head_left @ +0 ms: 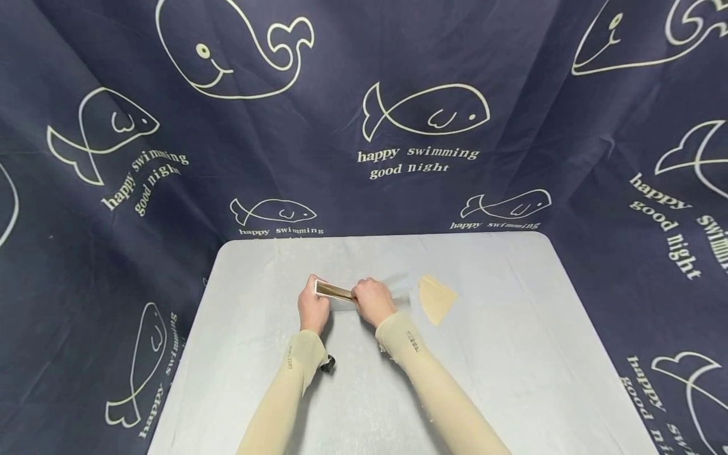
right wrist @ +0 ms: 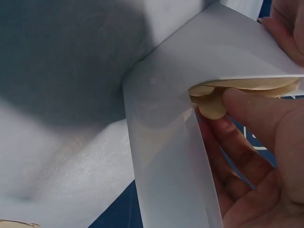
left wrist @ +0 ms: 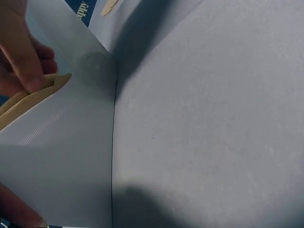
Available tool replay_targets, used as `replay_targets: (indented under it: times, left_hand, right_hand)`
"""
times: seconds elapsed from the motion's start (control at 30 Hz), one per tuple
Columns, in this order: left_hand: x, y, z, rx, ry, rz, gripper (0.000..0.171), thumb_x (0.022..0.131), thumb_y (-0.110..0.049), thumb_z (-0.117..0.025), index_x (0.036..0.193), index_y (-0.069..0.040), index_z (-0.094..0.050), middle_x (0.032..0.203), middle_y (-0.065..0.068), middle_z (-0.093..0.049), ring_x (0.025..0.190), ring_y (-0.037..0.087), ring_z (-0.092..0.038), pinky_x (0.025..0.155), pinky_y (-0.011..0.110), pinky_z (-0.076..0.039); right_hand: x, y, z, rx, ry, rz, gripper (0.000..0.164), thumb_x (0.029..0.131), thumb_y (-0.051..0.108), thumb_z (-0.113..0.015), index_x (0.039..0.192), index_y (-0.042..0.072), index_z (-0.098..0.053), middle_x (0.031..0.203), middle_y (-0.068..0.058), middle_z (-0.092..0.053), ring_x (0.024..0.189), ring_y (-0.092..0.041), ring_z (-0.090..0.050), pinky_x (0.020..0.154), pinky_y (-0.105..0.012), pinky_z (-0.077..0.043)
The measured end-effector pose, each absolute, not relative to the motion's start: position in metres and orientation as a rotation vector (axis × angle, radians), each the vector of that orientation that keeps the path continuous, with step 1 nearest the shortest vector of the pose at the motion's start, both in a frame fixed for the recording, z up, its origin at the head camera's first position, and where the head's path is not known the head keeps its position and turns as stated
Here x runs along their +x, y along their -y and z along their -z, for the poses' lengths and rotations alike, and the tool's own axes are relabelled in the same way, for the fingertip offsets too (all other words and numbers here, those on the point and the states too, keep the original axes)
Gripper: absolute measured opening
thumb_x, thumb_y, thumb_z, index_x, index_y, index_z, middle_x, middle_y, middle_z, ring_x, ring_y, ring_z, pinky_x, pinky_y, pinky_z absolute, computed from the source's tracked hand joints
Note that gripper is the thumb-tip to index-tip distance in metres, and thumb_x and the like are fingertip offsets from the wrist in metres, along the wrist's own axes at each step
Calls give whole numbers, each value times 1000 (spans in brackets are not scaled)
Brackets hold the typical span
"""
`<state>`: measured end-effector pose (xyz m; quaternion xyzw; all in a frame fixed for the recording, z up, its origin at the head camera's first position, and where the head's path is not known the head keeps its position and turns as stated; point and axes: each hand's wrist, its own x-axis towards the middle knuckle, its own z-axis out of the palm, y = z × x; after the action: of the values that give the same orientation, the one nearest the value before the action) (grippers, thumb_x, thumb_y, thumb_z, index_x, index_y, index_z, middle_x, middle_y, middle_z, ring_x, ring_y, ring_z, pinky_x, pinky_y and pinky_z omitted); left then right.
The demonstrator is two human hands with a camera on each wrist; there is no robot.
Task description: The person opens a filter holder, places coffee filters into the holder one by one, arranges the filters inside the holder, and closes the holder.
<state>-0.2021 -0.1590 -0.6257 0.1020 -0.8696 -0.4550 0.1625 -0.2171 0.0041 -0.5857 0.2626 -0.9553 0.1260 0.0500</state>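
My left hand [head_left: 314,308] grips the left end of a slim white box [left wrist: 71,156], whose open mouth faces up in the head view. Inside it stands a stack of tan paper coffee filters [head_left: 332,291]. At the box's right end my right hand [head_left: 374,301] reaches over the mouth. In the right wrist view its thumb and fingers pinch the rounded tabs of the filters [right wrist: 213,107] at the box edge. A pale, see-through lid flap [right wrist: 171,171] hangs open from the box on that side.
One fan-shaped tan coffee filter [head_left: 436,300] lies flat on the white table [head_left: 483,366], right of the box. A dark blue cloth [head_left: 341,202] with fish drawings surrounds the table at the back and sides. A small black object [head_left: 328,364] shows at the left cuff.
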Motion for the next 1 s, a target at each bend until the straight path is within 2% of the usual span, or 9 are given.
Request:
replay_targets:
  times: [0.3,0.5,0.8,0.9,1.0]
  left_hand:
    - [-202,159,627,260,2472,1290,25,78,11,-55,93,-9,-61,86,13,-74,83,39,-71,76,54,-54]
    - [-202,160,630,246,2464,1285,22,82,9,-57,94,-9,-62,86,13,-73,83,38,-71,77,54,-55]
    - [-199,163,632,241,2483,1297,28,77,10,-54,94,-10,-62,87,13,-74,84,38,-71,76,55,-55]
    - [-200,166,632,210,2509,1330,35,73,12,-51,98,-10,-62,92,13,-74,88,37,-70,80,54,-54]
    - [-199,170,633,199,2540,1373,44,70,14,-49,105,-10,-62,99,13,-75,93,35,-69,86,53,-54]
  right_hand:
    - [-220,-1,597,848,2899,-408,10,88,6,-76,80,12,-78,73,-3,-69,67,-21,-68,66,-37,-57]
    - [-221,0,602,908,2909,-427,11,88,0,-74,84,10,-76,78,-5,-71,73,-22,-70,72,-37,-59]
    - [-218,-6,595,965,2857,-411,12,82,0,-77,88,10,-77,79,-3,-71,71,-21,-70,69,-36,-58]
    - [-218,-9,589,949,2808,-440,14,80,-1,-78,88,10,-77,79,-3,-71,71,-21,-70,68,-36,-58]
    - [-217,-11,582,945,2786,-448,12,82,2,-79,88,11,-77,80,-2,-71,71,-20,-70,68,-35,-58]
